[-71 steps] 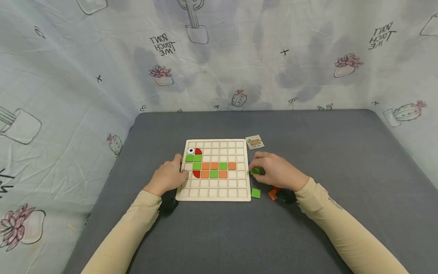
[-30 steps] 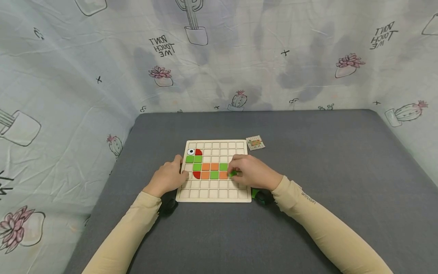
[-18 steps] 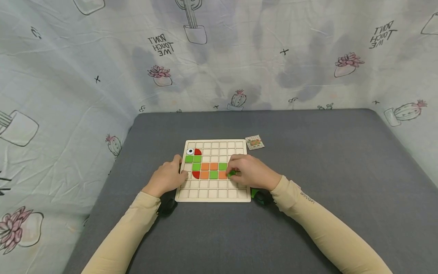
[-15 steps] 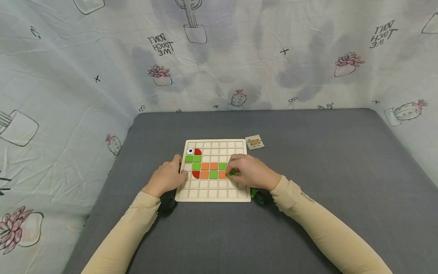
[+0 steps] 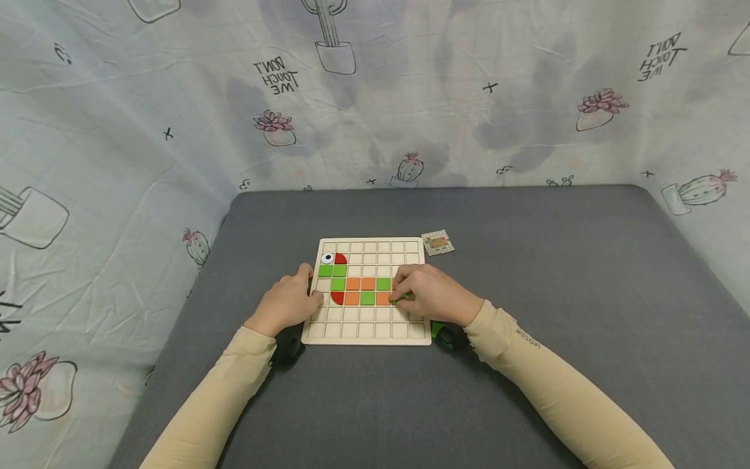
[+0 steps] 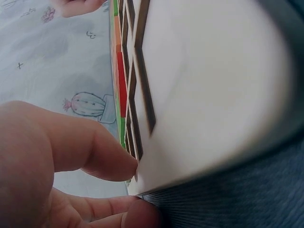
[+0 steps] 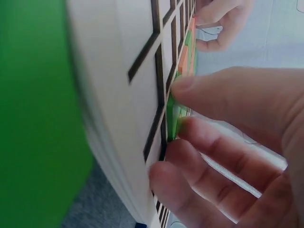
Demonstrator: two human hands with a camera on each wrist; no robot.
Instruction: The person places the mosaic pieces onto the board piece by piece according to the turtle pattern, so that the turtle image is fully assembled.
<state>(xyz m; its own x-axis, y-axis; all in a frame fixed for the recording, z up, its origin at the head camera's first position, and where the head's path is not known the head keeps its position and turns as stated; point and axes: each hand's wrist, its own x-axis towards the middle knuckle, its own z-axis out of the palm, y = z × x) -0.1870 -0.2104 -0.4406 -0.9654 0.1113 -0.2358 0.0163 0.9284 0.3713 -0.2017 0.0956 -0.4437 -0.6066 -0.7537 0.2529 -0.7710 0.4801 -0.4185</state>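
Note:
A square wooden grid board [image 5: 366, 331] lies on the table, with coloured tiles set in its cells. My left hand [image 5: 284, 303] grips its left edge; in the left wrist view the thumb [image 6: 111, 159] lies on top and fingers are at the edge. Over the board's right part, my right hand [image 5: 436, 293] pinches a green square tile [image 7: 171, 116] between thumb and fingertips. That tile sits low against a cell at the right end of the lower tile row, beside an orange tile [image 5: 382, 298]. From the head view the fingers mostly cover it.
A small pattern card [image 5: 437, 242] lies by the board's top right corner. Another green tile [image 5: 437, 327] rests beside the right edge, partly behind the black wrist camera [image 5: 452, 338]. Set tiles include a red quarter-round [image 5: 337, 298] and an eye tile [image 5: 327, 258].
My right hand has carried the green tile left from beside the board onto its right part. Since half a second ago, less of the tile shows under the fingers. My left hand has stayed put.

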